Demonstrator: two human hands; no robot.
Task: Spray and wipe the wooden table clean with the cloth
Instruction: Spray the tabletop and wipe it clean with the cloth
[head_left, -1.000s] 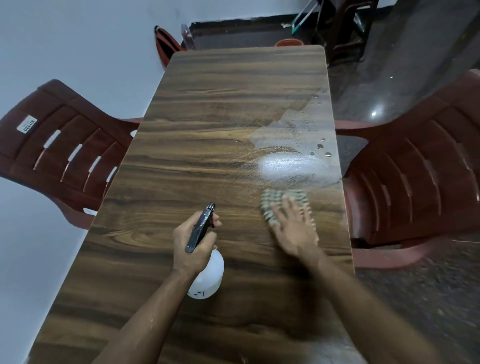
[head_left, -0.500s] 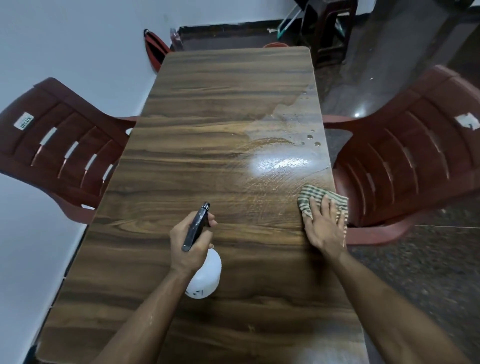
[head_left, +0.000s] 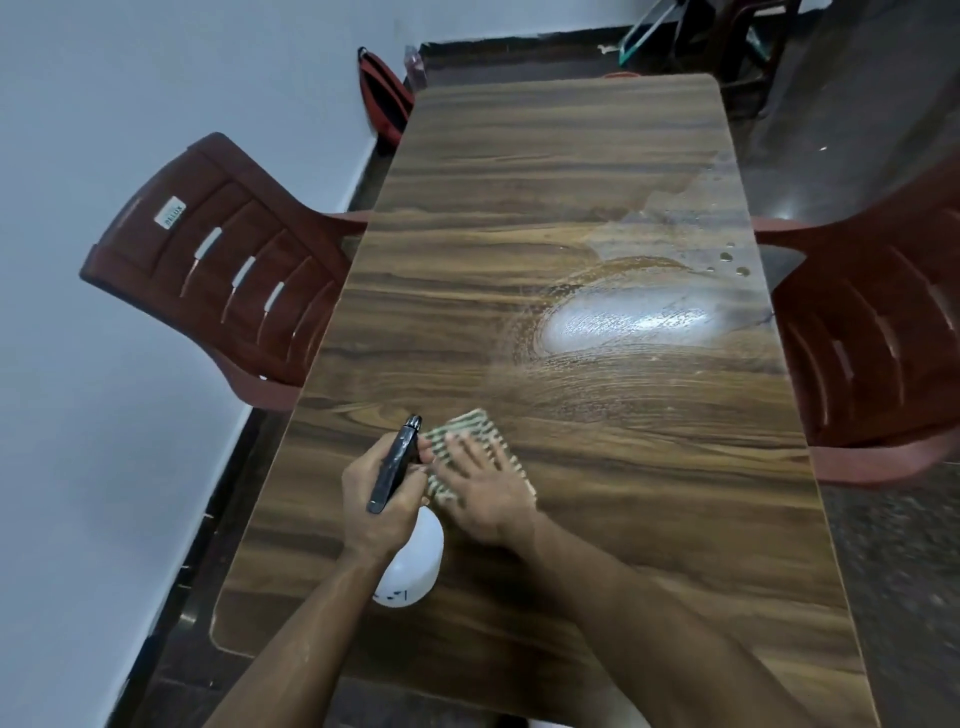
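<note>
The wooden table (head_left: 519, 171) is showing wet streaks on its right half. The right hand (head_left: 485, 493), fingers spread flat, is pressing the cloth (head_left: 470, 428), swept in from the right edge toward the left hand (head_left: 382, 499), whose fingers are gripping the spray bottle (head_left: 415, 566); wiping is reaching the drier left side.

home dining room | wooden table (head_left: 545, 208) | plastic chairs (head_left: 234, 270)
</note>
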